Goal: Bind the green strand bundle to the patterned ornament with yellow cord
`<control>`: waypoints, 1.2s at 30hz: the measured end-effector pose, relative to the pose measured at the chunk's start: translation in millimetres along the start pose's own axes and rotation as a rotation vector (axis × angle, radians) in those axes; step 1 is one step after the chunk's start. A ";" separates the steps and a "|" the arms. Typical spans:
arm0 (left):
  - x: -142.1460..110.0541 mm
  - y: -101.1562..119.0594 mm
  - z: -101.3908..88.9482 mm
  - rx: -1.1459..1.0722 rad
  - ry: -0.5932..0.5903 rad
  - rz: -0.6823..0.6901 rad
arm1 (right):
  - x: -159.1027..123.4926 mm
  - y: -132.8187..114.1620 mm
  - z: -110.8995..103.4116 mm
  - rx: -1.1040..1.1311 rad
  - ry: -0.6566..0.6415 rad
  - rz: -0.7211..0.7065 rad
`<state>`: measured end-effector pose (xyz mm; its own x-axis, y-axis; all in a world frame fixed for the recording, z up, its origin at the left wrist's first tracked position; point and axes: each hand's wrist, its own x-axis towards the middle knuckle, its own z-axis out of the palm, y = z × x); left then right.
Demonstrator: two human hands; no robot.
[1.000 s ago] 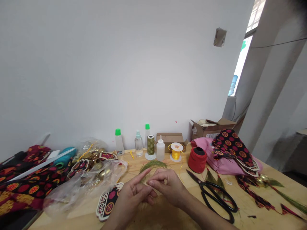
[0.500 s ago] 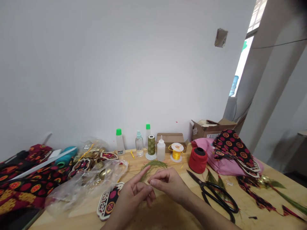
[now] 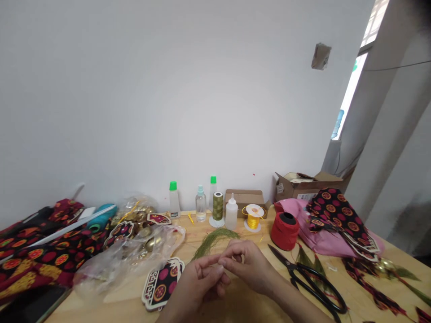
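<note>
Head view, reader: "Where does the bundle of green strands (image 3: 217, 240) lie with respect to the hands?"

Annotator: "On the wooden table (image 3: 261, 251), just beyond both hands, towards the wall. Its long axis forms a shallow arch, rising from the left hand's side, bending over at the top, and ending above the right hand's knuckles."

Reader: "Which hand is nearer?"

Annotator: "The left hand (image 3: 205, 280), as seen here: its forefinger borders the lower end of the arch, though contact cannot be told. The right hand (image 3: 247, 264) sits just below the opposite end."

Reader: "And the state of the hands?"

Annotator: "Together, meeting at the tips of thumbs and forefingers, the remaining fingers curled. Whether a fine strand is pinched between them is too small to tell."

Reader: "Describe the bundle itself."

Annotator: "Olive-green, hair-fine and loose; denser along the top of the bend, thinning into separate threads towards the lower left. A spool (image 3: 217, 207) of similar colour stands upright behind it. Flanking the hands are a patterned panel (image 3: 161, 286), beside the left wrist, and black-handled scissors (image 3: 291, 268), to the right of the right forearm."
</note>
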<state>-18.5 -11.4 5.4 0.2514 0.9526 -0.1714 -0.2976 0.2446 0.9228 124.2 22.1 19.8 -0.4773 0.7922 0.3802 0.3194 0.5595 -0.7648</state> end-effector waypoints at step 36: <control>-2.2 2.8 -3.0 -0.077 0.062 -0.092 | 1.7 4.5 3.6 0.118 0.088 0.056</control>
<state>-22.7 -12.2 7.3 0.2242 0.9343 -0.2772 -0.3466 0.3422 0.8733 121.9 25.1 15.1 -0.3858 0.8426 0.3757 0.2426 0.4855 -0.8399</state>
